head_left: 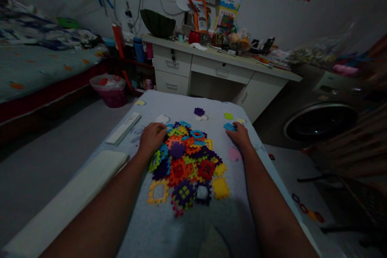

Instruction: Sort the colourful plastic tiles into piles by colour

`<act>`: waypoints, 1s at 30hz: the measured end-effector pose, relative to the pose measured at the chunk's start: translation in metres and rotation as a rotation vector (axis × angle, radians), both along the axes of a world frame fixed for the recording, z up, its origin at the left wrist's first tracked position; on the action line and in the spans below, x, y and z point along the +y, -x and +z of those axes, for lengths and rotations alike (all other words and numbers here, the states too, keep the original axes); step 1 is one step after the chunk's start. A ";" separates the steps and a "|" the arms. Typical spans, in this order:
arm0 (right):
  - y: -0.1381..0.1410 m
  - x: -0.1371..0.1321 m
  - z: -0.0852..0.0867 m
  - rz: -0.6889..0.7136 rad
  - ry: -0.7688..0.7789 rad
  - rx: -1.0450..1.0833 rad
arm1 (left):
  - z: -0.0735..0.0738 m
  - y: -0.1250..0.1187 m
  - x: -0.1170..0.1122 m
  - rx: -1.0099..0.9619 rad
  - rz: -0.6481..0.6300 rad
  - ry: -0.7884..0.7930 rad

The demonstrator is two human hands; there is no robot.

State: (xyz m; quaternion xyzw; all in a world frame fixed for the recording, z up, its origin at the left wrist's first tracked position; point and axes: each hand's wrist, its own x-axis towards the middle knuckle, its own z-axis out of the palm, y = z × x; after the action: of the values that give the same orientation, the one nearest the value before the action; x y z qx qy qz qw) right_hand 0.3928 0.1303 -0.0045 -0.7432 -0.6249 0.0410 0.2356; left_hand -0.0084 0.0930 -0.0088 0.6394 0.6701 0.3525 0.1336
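A heap of colourful plastic interlocking tiles [184,151] with toothed edges lies on the cloth-covered table [169,225]. At the heap's upper left edge is my left hand [152,140], its fingers curled in; whatever they hold is hidden. To the right of the heap, my right hand [241,136] pinches a blue tile [229,127] just at the table surface. A purple tile [199,111] sits farther back, and a green tile [228,116] lies beyond my right hand. Closest to me are a yellow frame tile [158,192] and a solid yellow tile [221,188].
A long white box [123,129] and a larger white slab [72,197] lie along the table's left side. Behind stands a white desk [172,62] full of clutter. A washing machine [314,109] is at right, a pink bin [110,90] at left.
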 end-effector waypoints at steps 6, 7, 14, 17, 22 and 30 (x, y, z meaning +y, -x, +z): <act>0.000 -0.004 -0.004 -0.035 -0.060 0.032 | 0.002 0.000 0.000 -0.003 0.003 0.009; -0.002 -0.006 -0.004 -0.027 -0.070 0.033 | 0.002 0.000 0.000 -0.002 0.005 0.011; -0.005 -0.012 -0.002 -0.013 -0.050 0.024 | 0.005 -0.001 -0.002 0.003 0.004 0.011; -0.003 -0.012 0.000 -0.027 -0.006 0.033 | 0.005 -0.001 -0.003 0.004 0.012 0.001; -0.004 -0.011 0.000 0.021 -0.001 0.088 | 0.005 0.000 -0.003 -0.003 0.004 0.005; -0.004 -0.008 0.000 0.065 -0.052 0.096 | 0.003 0.000 -0.002 -0.003 0.000 0.018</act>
State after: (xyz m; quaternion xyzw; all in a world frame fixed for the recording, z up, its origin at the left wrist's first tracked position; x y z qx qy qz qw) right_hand 0.3971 0.1225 -0.0041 -0.7132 -0.6376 0.0679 0.2830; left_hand -0.0082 0.0911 -0.0054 0.6376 0.6732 0.3474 0.1403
